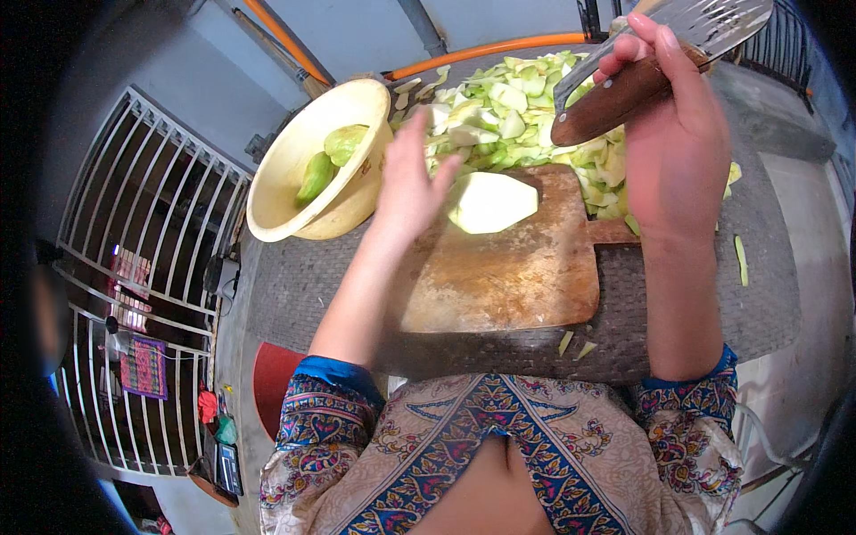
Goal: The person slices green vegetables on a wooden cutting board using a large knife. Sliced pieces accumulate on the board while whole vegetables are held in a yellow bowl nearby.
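My right hand (679,147) grips the riveted dark wooden handle (612,100) of a broad-bladed knife. Its wide metal blade (722,23) points up to the far right, held above the table. My left hand (411,177), blurred and with fingers apart, holds nothing. It hovers between a cream plastic basin (314,214) and a wooden cutting board (501,281). On the board's far part, close to my left fingertips, lies a pale peeled piece of fruit or vegetable (495,202) with angular edges. Green whole fruits (328,164) sit inside the tilted-looking basin.
Behind the board spreads a heap of pale green slices and peelings (508,107). The board's handle (612,231) points right. Small scraps (586,350) lie on the dark textured tabletop (307,287). A red stool seat (274,381) shows at left, below a white barred window grille (147,214).
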Action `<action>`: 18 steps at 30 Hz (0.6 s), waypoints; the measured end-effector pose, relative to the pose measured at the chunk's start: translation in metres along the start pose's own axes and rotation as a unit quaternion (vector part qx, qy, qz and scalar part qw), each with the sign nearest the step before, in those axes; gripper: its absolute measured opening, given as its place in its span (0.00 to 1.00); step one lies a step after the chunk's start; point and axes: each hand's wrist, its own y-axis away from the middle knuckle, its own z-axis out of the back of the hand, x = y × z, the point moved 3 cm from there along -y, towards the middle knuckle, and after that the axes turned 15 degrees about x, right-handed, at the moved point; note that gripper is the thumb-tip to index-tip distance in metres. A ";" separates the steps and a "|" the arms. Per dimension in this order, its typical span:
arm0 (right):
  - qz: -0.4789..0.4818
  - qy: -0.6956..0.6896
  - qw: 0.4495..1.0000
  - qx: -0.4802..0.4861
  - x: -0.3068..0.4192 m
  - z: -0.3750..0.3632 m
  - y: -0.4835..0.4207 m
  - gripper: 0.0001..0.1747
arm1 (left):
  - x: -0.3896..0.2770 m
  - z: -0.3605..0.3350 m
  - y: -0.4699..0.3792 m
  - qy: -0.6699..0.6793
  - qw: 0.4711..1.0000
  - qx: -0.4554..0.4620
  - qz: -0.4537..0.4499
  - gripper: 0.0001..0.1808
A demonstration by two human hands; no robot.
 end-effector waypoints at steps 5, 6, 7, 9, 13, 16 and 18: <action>0.002 0.013 0.999 -0.033 0.001 -0.024 0.001 0.16 | -0.045 -0.044 0.003 0.016 0.967 0.249 -0.055 0.22; -0.011 0.019 1.000 -0.007 0.001 -0.016 -0.001 0.17 | -0.047 -0.047 0.002 0.019 0.953 0.289 -0.090 0.22; -0.023 0.025 0.999 0.019 0.002 -0.011 -0.002 0.17 | -0.045 -0.049 0.002 0.021 0.936 0.329 -0.124 0.22; -0.058 -0.006 0.998 -0.020 0.005 -0.020 -0.001 0.16 | -0.041 -0.047 0.006 0.017 0.944 0.290 -0.154 0.24; -0.063 0.022 0.998 -0.001 0.001 -0.018 0.003 0.17 | -0.025 -0.046 0.034 0.062 0.986 0.154 -0.029 0.49; -0.049 0.072 0.995 0.054 -0.004 -0.015 0.003 0.19 | -0.007 -0.042 0.037 0.137 0.956 0.248 0.082 0.60; -0.063 0.084 0.992 0.072 -0.005 -0.019 0.002 0.19 | -0.015 -0.036 0.032 0.094 0.954 0.275 0.074 0.59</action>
